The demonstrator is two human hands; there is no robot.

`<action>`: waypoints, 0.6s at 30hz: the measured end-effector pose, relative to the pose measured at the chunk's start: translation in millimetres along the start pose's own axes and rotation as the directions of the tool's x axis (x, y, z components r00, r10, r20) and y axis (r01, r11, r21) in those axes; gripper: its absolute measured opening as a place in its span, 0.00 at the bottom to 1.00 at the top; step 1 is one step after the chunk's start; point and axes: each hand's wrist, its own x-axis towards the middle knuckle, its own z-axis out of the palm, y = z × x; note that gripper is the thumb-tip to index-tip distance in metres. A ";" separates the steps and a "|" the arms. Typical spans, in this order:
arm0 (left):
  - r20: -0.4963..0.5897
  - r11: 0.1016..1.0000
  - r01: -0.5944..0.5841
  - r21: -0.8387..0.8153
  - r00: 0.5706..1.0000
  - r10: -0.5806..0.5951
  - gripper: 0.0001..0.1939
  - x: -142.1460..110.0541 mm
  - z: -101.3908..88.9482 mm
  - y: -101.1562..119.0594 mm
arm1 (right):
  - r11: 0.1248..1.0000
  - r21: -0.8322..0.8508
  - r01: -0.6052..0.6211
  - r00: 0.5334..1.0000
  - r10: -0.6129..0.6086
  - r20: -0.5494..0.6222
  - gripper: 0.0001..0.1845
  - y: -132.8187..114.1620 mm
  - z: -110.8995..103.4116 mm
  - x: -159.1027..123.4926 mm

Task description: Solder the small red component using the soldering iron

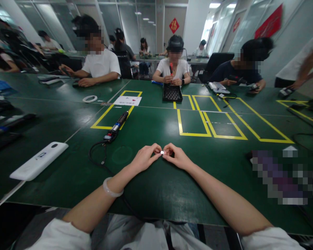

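Observation:
Both my hands meet above the green table (151,128), close to its front edge. Between their fingertips is a small white and reddish part (162,152), too small to name. My left hand (145,158) pinches its left side, with thumb and forefinger pressed together; a pale bangle (112,187) circles that wrist. From the other side my right hand (177,157) pinches the same part. Left of my hands lies a black and silver electric screwdriver (116,127) with a cable running toward me.
A white power bank-like box (39,161) with a cable lies at left. Yellow tape outlines (195,134) mark the table. Across it, a person (174,66) sits behind a black tray (172,93) of small parts. A paper sheet (127,100) and white tape roll (90,99) lie farther back.

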 end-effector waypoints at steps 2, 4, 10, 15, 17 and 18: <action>0.002 1.000 0.001 -0.004 1.000 -0.001 0.10 0.1 0.0 -0.9 | 1.000 -0.012 0.012 1.000 -0.012 -0.002 0.08 0.4 0.1 -0.2; -0.002 1.000 -0.001 -0.006 1.000 0.001 0.10 0.1 -0.3 -0.6 | 1.000 -0.021 0.020 1.000 -0.020 -0.007 0.07 1.2 0.4 -0.3; -0.009 1.000 -0.010 -0.002 1.000 0.010 0.10 0.1 -3.0 4.0 | 0.999 -0.040 0.024 0.999 -0.025 -0.025 0.07 1.6 1.0 0.1; -0.010 1.000 -0.024 -0.011 1.000 0.024 0.09 -0.2 -2.5 4.9 | 0.999 -0.045 0.019 0.999 -0.020 -0.024 0.06 -2.0 0.4 0.6; -0.004 0.999 -0.031 -0.012 0.999 0.031 0.10 0.1 -2.9 4.9 | 0.999 -0.049 0.019 0.999 -0.020 -0.028 0.06 -2.6 0.1 0.7; -0.001 1.000 -0.031 -0.007 1.000 0.031 0.10 0.6 -4.1 4.2 | 0.999 -0.050 0.018 0.999 -0.020 -0.030 0.06 -2.7 0.1 0.8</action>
